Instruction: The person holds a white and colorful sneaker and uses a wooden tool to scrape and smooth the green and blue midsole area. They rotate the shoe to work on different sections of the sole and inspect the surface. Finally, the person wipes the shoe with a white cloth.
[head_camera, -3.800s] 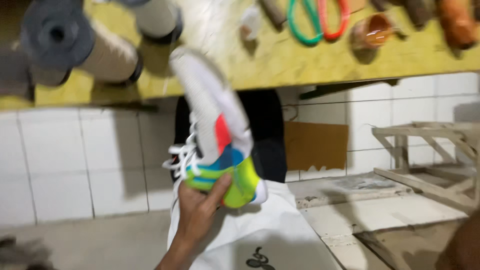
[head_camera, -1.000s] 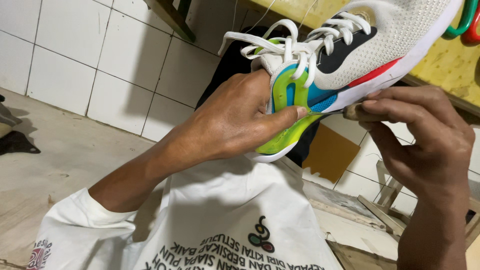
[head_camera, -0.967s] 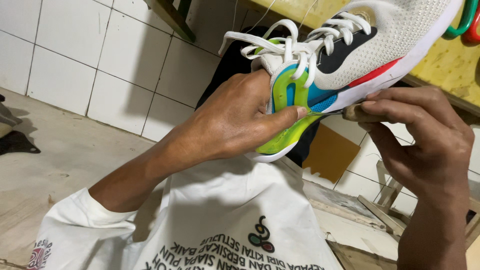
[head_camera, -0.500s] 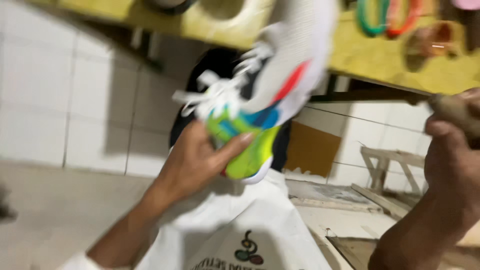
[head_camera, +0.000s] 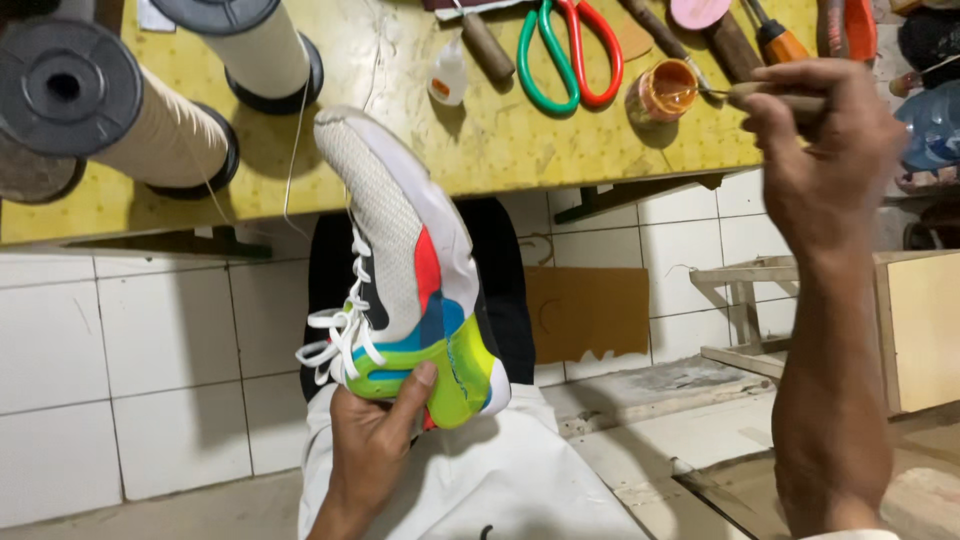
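While the left hand (head_camera: 372, 450) grips the heel of the white sneaker (head_camera: 405, 270), toe now tipped up against the yellow tabletop's (head_camera: 520, 150) front edge, the right hand (head_camera: 825, 150) has left the sole and pinches a wooden-handled brush (head_camera: 775, 98), dipping it into the glue jar (head_camera: 668, 90) near the scissors (head_camera: 570, 50).

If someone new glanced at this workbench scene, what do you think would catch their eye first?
Most likely the bright sneaker, white mesh with red, blue and lime-green patches, held up by its heel in the left hand at the centre. Next, the right hand at the upper right, holding a thin wooden-handled tool whose tip reaches into a small open pot of orange-brown paste on the yellow table. Green-and-red-handled scissors lie beside the pot.
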